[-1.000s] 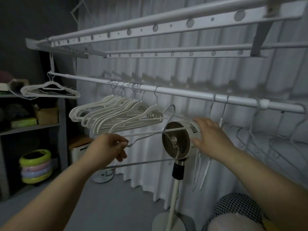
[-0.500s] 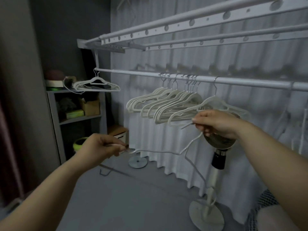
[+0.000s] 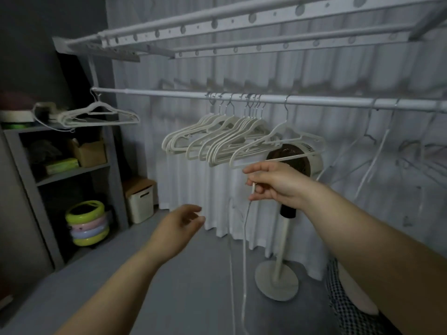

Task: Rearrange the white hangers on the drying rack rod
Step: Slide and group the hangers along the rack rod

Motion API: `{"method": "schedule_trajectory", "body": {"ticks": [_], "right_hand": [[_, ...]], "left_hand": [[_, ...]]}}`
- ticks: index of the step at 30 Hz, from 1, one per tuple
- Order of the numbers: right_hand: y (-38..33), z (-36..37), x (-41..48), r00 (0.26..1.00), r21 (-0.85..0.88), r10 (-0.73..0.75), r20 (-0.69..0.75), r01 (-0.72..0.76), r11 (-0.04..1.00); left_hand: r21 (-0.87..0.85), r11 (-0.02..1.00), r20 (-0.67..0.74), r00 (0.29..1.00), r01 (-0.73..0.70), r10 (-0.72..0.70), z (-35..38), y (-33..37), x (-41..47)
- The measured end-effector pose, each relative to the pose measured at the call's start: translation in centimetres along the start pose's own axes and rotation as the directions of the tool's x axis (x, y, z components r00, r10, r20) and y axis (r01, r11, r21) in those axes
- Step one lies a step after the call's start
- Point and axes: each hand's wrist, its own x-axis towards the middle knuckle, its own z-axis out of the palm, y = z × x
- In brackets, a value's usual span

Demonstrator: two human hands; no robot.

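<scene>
right hand (image 3: 275, 187): i pinch a thin white hanger (image 3: 244, 262) — long axis vertical, dangling floorward.
left hand (image 3: 179, 228): fingers loose, empty, lower left.
rod (image 3: 169, 93): above; right hand nearer, bunched hangers (image 3: 217, 141) just up-left.

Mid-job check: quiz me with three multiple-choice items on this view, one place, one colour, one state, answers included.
1. The fan stands: A on a shelf; B below the rod, behind the right hand; C on a bed.
2. Top ring of the floor stack: A red; B yellow-green; C black.
3. The left hand: A open, empty; B holding a hanger; C resting on the rod.
Answers: B, its head shows past the hand; B, lime rim; A, fingers spread, touching nothing.
</scene>
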Motion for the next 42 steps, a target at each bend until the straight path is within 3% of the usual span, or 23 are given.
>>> {"method": "schedule_trajectory", "body": {"ticks": [2,5,8,13,15,18,21,25,33,36,42], "right_hand": [[0.2,0.1,-0.2,0.998,0.042,-0.002,-0.058,0.004,0.999],[0.2,-0.4,0.0,0.986,0.125,-0.025,-0.162,0.046,0.991],[0.0,-1.3,0.2,0.966,0.223,-0.055,-0.252,0.114,0.968],[0.1,-3.7,0.7,0.953,0.227,-0.066,-0.296,0.138,0.964],[0.4,-5.2,1.1,0.948,0.087,-0.077,-0.308,0.108,0.99],[1.2,-7.9,2.4,0.919,-0.269,-0.146,-0.366,0.045,0.962],[1.5,-10.8,3.6,0.849,-0.599,-0.344,-0.4,0.042,0.8],[0.0,-15.2,4.6,0.771,-0.865,-0.519,-0.368,-0.079,0.496],[-3.7,-24.2,6.0,0.639,-0.946,-0.704,-0.31,-0.283,0.159],[-4.8,-27.4,6.4,0.609,-0.922,-0.712,-0.348,-0.362,0.141],[-4.5,-31.1,7.1,0.624,-0.918,-0.707,-0.332,-0.387,0.09]], "left_hand": [[-0.063,0.998,0.189,0.982,0.014,-0.002,1.6,0.8,-0.7],[-0.108,0.992,0.476,0.88,0.061,-0.002,4.0,1.7,-1.8],[-0.192,0.972,0.575,0.818,0.133,0.002,5.7,2.3,-2.3],[-0.271,0.954,0.446,0.895,0.125,0.009,7.1,3.4,-1.0],[-0.307,0.941,0.41,0.912,0.143,-0.005,7.5,3.9,0.1],[-0.33,0.931,0.369,0.929,0.154,-0.023,8.2,4.6,2.3],[-0.348,0.929,0.328,0.945,0.125,-0.004,9.0,5.6,4.6],[-0.352,0.934,0.271,0.961,0.056,0.044,9.8,7.9,8.0],[-0.439,0.896,0.181,0.971,-0.064,0.158,13.1,13.6,14.9],[-0.491,0.866,0.173,0.964,-0.093,0.201,15.1,15.0,16.4],[-0.509,0.853,0.188,0.953,-0.113,0.238,18.9,16.8,18.3]]}}
